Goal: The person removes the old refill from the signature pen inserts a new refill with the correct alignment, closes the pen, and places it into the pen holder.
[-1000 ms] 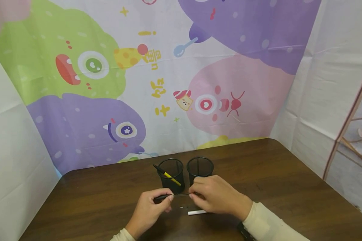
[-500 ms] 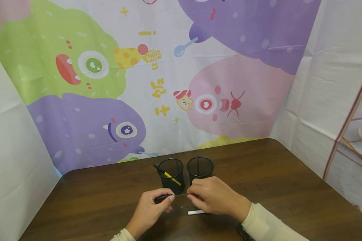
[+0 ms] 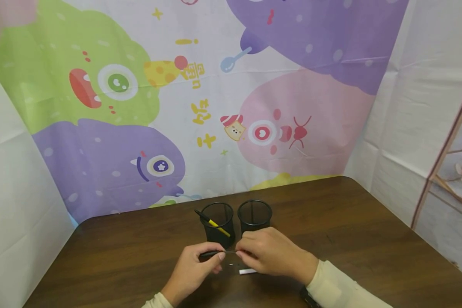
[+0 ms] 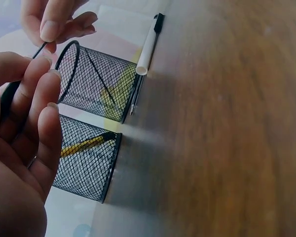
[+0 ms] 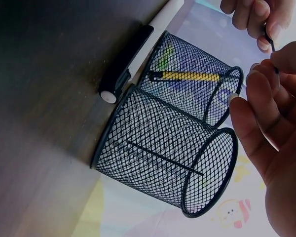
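Observation:
My left hand (image 3: 194,267) grips a black pen barrel (image 3: 208,254), which lies across its curled fingers. Out of the barrel's right end runs a thin dark rod (image 3: 230,251), like a pen refill. My right hand (image 3: 273,252) pinches the rod's other end between thumb and fingertips, close to the left fingertips. Below the hands, a white pen barrel (image 3: 247,271) with a black clip end (image 5: 128,61) lies on the table, partly hidden by the right hand in the head view. Beside it, in the left wrist view, lies a thin refill (image 4: 133,107) with a metal tip.
Two black mesh pen cups stand side by side just beyond the hands. In the left cup (image 3: 211,237) leans a yellow and black pen (image 3: 214,224); the right cup (image 3: 255,218) is partly behind my right hand. A cartoon-printed cloth (image 3: 215,171) hangs behind the brown table (image 3: 131,239).
My right hand has shifted left and slightly down, nearer the left hand. Less of the thin rod shows between them. The left hand has edged slightly right.

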A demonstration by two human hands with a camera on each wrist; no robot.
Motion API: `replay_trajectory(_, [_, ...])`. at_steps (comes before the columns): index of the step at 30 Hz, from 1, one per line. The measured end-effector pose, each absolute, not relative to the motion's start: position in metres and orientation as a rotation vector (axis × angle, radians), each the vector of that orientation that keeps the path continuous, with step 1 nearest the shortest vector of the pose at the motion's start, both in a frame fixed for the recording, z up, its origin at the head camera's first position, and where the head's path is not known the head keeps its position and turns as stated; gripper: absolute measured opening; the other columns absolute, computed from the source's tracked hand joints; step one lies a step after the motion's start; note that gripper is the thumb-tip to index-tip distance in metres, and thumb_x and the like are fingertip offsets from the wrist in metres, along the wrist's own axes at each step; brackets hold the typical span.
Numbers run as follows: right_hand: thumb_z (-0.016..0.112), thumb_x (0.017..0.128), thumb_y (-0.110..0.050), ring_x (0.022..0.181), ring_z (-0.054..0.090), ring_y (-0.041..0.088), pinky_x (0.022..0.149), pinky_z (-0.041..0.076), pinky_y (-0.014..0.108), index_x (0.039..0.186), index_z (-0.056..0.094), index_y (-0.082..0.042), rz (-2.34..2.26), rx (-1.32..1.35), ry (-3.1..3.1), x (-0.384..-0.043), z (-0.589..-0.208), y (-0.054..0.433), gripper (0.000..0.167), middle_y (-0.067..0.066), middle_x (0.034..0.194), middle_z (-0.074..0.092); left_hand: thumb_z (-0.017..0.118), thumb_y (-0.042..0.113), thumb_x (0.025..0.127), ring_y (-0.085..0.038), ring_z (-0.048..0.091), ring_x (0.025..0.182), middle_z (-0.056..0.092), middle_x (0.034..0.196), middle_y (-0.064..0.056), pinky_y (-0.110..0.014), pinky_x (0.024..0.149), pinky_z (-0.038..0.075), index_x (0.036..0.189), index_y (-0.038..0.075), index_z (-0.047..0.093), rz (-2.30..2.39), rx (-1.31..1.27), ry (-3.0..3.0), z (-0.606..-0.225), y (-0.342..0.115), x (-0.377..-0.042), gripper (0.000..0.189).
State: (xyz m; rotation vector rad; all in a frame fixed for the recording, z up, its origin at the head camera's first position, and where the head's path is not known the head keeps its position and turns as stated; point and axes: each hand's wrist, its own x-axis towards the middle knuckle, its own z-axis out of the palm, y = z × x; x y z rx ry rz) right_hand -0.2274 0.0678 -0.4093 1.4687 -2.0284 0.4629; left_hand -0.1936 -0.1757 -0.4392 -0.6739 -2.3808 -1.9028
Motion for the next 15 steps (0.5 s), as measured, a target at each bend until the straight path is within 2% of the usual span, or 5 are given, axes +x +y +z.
replay_trajectory(15, [0.069, 0.091, -0.014, 0.062, 0.046, -0.007, 0.056, 0.041, 0.007, 0.088, 0.07, -0.017, 0.476, 1.499, -2.032, -0.2242, -0.4089, 0.0653, 0.004, -0.013, 0.076, 0.059, 0.072, 0.02, 0.094, -0.018, 0.07, 0.068, 0.071, 0.088, -0.02, -0.035, 0.064, 0.06, 0.104, 0.003, 0.074, -1.845, -0.729, -2.406, -0.4409, -0.1734, -0.1931, 0.02])
